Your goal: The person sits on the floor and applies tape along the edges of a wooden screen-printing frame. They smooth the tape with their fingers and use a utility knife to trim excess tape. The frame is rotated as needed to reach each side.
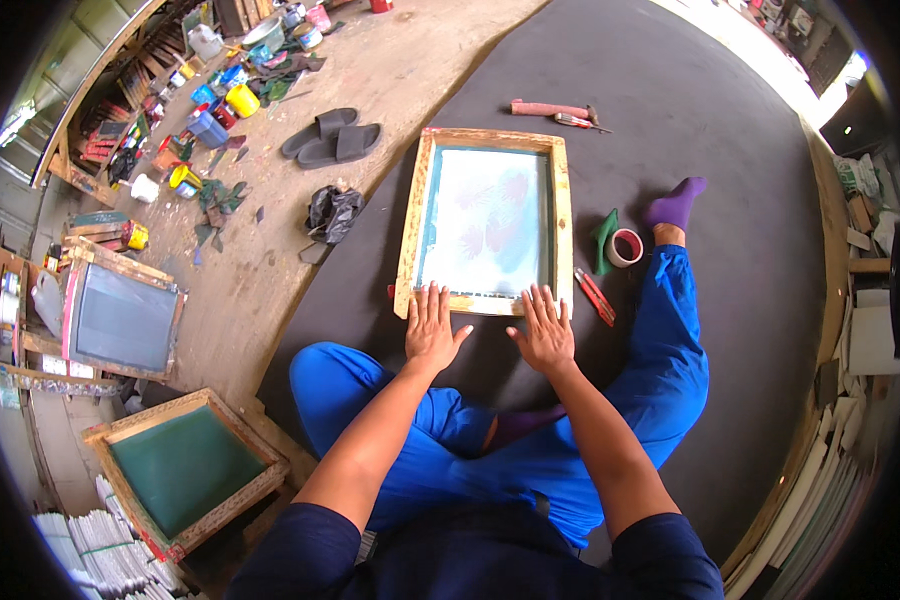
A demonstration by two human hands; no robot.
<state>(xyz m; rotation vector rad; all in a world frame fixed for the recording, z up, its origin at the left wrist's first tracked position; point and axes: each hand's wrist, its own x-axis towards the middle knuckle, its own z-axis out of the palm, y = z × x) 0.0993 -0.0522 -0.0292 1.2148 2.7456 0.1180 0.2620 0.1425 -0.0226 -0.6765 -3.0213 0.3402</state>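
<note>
Wood-framed screen [490, 220], near the left edge of the dark mat [750, 300], is seemingly steadied by left hand [433, 337] and right hand [547, 338], fingers outstretched, slightly spread, gripping nothing.

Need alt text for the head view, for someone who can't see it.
Open left hand and right hand, palms down, rest on the near edge of a wood-framed screen lying on a dark surface. A red cutter and tape roll lie to its right.
</note>
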